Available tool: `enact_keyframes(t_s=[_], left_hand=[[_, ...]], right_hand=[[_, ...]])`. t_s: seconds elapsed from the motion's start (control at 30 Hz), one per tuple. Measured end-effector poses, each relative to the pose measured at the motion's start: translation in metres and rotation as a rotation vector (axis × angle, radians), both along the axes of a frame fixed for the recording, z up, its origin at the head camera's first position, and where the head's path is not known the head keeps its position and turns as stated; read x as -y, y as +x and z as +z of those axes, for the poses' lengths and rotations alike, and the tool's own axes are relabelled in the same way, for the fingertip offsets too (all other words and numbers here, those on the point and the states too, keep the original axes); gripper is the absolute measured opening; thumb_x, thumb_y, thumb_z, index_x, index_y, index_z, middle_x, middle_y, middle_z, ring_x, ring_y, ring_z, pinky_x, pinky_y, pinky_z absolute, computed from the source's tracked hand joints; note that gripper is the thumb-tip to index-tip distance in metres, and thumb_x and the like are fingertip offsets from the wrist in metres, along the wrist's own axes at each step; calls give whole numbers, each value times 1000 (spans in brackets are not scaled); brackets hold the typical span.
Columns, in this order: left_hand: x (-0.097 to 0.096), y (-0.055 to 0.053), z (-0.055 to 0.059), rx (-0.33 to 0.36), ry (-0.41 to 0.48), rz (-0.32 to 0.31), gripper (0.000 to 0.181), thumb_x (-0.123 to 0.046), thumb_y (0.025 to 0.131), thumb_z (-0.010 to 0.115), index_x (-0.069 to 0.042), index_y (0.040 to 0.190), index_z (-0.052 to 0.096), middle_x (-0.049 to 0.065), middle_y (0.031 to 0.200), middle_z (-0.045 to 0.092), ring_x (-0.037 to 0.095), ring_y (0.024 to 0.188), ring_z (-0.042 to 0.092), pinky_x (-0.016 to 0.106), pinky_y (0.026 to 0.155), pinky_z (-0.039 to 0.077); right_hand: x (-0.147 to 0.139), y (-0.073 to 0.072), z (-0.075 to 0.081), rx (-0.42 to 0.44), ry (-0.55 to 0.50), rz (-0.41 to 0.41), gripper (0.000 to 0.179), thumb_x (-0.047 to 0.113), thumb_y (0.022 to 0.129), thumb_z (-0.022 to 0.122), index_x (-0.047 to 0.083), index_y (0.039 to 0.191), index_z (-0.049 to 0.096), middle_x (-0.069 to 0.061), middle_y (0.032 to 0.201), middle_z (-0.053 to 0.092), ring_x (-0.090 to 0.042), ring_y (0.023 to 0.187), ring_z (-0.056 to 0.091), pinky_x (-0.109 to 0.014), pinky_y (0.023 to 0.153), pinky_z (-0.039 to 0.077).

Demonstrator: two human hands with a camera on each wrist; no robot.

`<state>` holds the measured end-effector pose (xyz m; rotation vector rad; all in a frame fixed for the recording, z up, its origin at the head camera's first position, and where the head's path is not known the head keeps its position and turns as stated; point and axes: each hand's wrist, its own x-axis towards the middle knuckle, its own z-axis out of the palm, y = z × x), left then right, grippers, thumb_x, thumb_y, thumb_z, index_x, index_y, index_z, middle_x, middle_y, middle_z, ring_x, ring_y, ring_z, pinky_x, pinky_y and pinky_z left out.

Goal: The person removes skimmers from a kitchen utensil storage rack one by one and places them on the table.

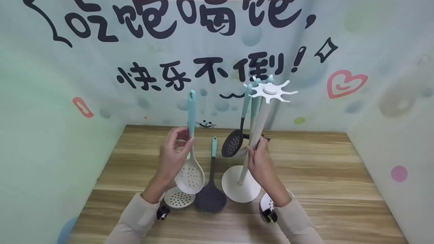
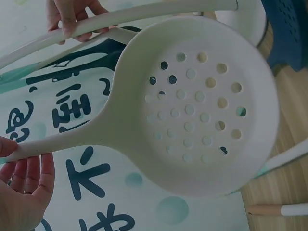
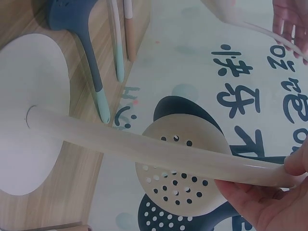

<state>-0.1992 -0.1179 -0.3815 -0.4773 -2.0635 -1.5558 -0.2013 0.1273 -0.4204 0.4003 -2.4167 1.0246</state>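
Note:
My left hand (image 1: 173, 152) pinches a white skimmer (image 1: 190, 181) by its light-blue handle, close to the neck. The skimmer's round perforated bowl hangs downward and fills most of the left wrist view. With my right hand (image 1: 263, 164) I grip the pole of a white utensil stand (image 1: 260, 120), which leans a little to the right. Its round base (image 1: 234, 189) is down at the wooden table, and a star-shaped hook top (image 1: 271, 90) crowns it. Several utensils hang on its far side, among them a black skimmer (image 1: 232, 143) and a white skimmer (image 3: 202, 127).
A dark slotted turner (image 1: 211, 200) lies on the table (image 1: 312, 162) between my hands. Beside it is another white perforated utensil (image 1: 179, 199). A further white perforated piece (image 1: 266, 202) is partly hidden by my right wrist. A printed backdrop (image 1: 217, 101) stands behind.

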Motion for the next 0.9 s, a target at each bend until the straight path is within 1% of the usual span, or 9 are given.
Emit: enact_keyframes(t_s=[0.17,0.33,0.47,0.57,0.67,0.8,0.9], left_hand=[[22,-1,-7,-18,-78,101,26,-7,88,62,3,111,55,12,97,60,16,89,57,19,73,51],[42,0,-16,-6,-152,162,26,-9,89,61,1,113,55,10,97,59,12,91,55,15,76,49],[58,0,-21,-16,-199,211,25,-8,90,60,2,113,54,11,97,58,15,91,55,12,77,47],[69,0,-22,-22,-205,244,25,-7,90,59,3,113,54,13,97,58,16,91,55,10,77,45],[79,-1,-23,-23,-199,270,25,-5,90,58,4,113,54,14,96,57,13,90,54,8,75,44],[94,-3,-28,5,-207,302,26,-5,91,56,5,115,53,15,98,56,11,91,52,8,75,43],[106,-6,-35,44,-244,342,28,-8,93,54,4,118,51,15,100,54,13,91,51,7,76,41]], right_hand=[[0,0,1,12,-14,11,37,4,96,42,-11,126,26,-28,114,43,-39,108,51,-50,90,44],[0,0,0,13,-10,12,38,4,97,43,-11,127,26,-29,115,44,-39,111,50,-51,92,44],[0,0,-1,16,-14,7,38,4,96,43,-11,127,27,-30,115,44,-40,111,50,-51,93,43],[0,-1,-2,18,-19,4,38,4,96,43,-12,127,27,-30,115,44,-40,112,49,-52,94,42],[0,-1,-2,16,-21,2,37,4,96,43,-12,126,27,-30,115,43,-41,113,49,-52,95,41],[0,-2,-3,-3,-15,3,37,3,96,43,-13,126,28,-30,114,44,-41,111,49,-51,95,42],[0,-1,-3,-7,-13,0,36,2,96,43,-12,126,28,-30,113,44,-41,110,50,-51,94,42]])
